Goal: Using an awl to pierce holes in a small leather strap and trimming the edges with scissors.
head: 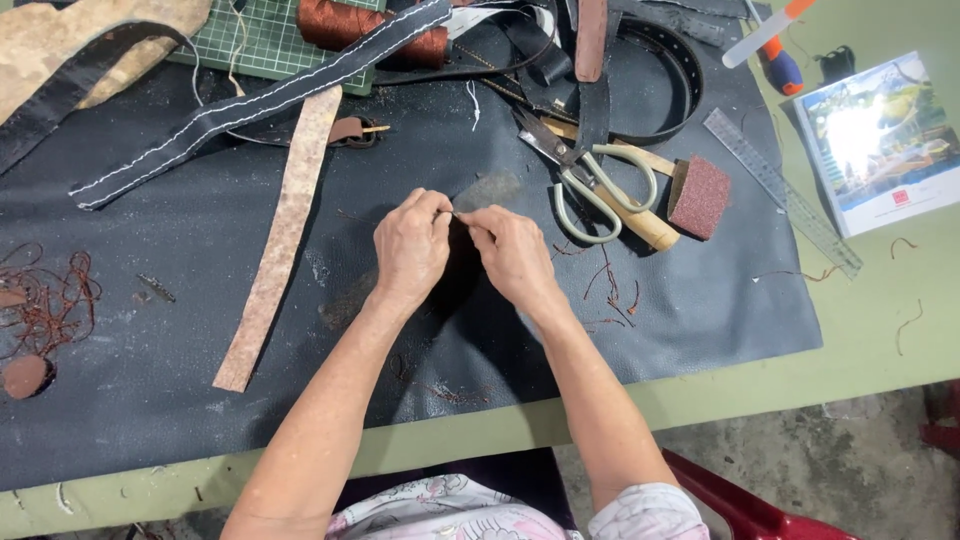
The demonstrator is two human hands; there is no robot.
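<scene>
My left hand [410, 245] and my right hand [512, 252] meet fingertip to fingertip over the middle of a black leather sheet [200, 250]. Between the pinched fingers runs something thin and small, like a thread or needle; it is too fine to identify. Both hands have their fingers closed in a pinch. A dark piece lies under the hands, mostly hidden by them. Scissors [585, 180] with pale handles lie just beyond my right hand.
A tan leather strip [280, 235] lies to the left. A stitched black strap [250, 100], a brown thread spool [360, 25], a black belt [660, 70], a sanding block [698, 195], a clear ruler [780, 190], a booklet [880, 140] and loose brown threads [45, 300] surround the hands.
</scene>
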